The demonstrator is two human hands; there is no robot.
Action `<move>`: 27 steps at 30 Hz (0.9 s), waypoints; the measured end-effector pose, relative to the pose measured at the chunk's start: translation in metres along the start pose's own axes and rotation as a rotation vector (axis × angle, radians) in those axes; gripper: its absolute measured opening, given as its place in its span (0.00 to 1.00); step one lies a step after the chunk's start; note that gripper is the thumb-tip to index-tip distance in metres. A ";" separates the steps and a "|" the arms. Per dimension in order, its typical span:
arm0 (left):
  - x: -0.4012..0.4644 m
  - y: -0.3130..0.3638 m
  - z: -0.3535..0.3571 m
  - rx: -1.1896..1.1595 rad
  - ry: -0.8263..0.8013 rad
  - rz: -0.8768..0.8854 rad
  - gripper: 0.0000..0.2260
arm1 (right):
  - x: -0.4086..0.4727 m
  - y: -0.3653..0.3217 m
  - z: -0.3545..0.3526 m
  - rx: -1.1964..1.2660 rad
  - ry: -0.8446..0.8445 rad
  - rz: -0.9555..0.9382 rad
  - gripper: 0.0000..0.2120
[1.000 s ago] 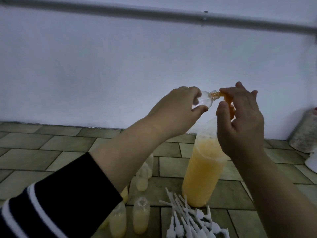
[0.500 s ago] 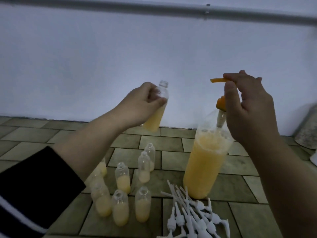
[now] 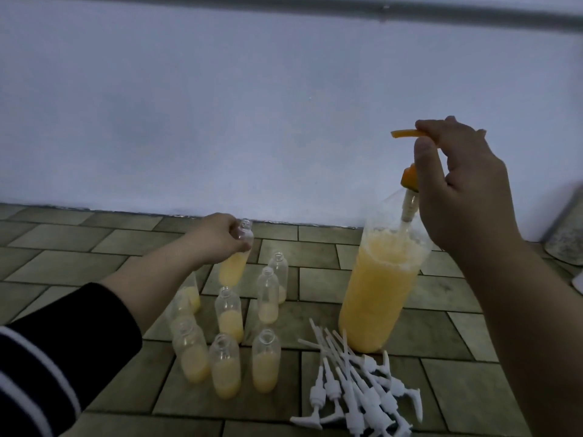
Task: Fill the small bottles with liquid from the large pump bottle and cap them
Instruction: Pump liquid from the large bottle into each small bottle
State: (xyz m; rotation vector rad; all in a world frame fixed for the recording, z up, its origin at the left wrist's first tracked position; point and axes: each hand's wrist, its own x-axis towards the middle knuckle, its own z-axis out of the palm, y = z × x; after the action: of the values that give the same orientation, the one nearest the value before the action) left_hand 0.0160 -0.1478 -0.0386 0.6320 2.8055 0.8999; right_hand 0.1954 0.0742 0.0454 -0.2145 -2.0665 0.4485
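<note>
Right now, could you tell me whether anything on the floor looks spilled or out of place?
No spill shows. The only untidy thing is the white pump caps, lying in a loose crisscrossed heap beside the large bottle; the small bottles stand upright and uncapped.

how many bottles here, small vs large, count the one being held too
small bottles: 9 (8 on the floor, 1 in the left hand)
large bottle: 1
total: 10

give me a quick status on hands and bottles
Left hand holds small bottle above group. Right hand grips orange pump. Caps unused.
</note>
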 end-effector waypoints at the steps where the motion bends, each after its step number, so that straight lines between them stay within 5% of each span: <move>1: 0.001 -0.002 0.002 0.010 -0.022 -0.009 0.05 | 0.000 0.000 0.000 0.001 0.001 0.001 0.20; 9: 0.007 -0.012 0.013 0.266 -0.171 -0.090 0.06 | -0.001 0.001 0.001 0.016 0.000 0.009 0.19; 16: 0.005 -0.017 0.018 0.363 -0.278 -0.199 0.19 | -0.001 0.000 0.000 0.009 -0.005 0.012 0.20; 23: 0.002 -0.001 0.014 0.584 -0.246 -0.074 0.16 | -0.001 0.001 0.001 0.020 0.002 0.011 0.19; 27: -0.003 0.019 0.022 0.502 -0.196 0.051 0.18 | -0.001 0.002 0.002 -0.004 0.000 0.004 0.19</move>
State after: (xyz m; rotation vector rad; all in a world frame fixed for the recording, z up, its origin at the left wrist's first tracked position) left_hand 0.0309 -0.1237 -0.0450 0.8006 2.8438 0.1131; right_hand 0.1937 0.0754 0.0429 -0.2208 -2.0679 0.4461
